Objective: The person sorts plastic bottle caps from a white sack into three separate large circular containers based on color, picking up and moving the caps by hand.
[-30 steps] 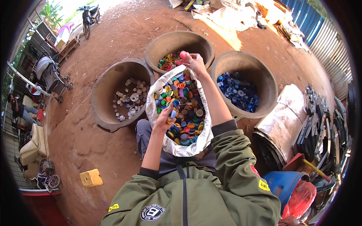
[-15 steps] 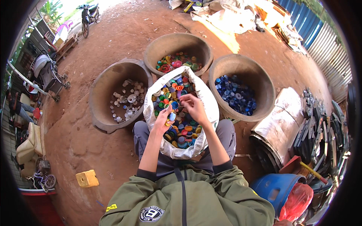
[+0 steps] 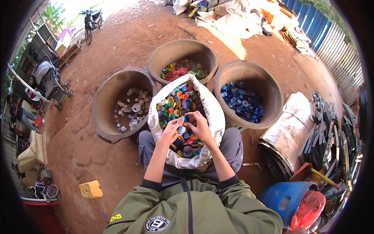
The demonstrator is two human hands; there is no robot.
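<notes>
Three tubs (image 3: 269,89) around the sack (image 3: 213,117) of caps (image 3: 187,151), blue barrel (image 3: 277,202) rightward

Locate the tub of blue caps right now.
In the head view, the tub of blue caps stands right of the white sack, just beyond the person's right knee and beside the tub of multicoloured caps.

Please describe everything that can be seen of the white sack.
The white sack looks like wrinkled woven plastic. Its wide mouth is open upward, showing many coloured caps inside. It is between the person's knees, close to three round tubs. The left hand and right hand are over its mouth, and the forearms pass over its rim; contact unclear. Its bottom is hidden.
</notes>
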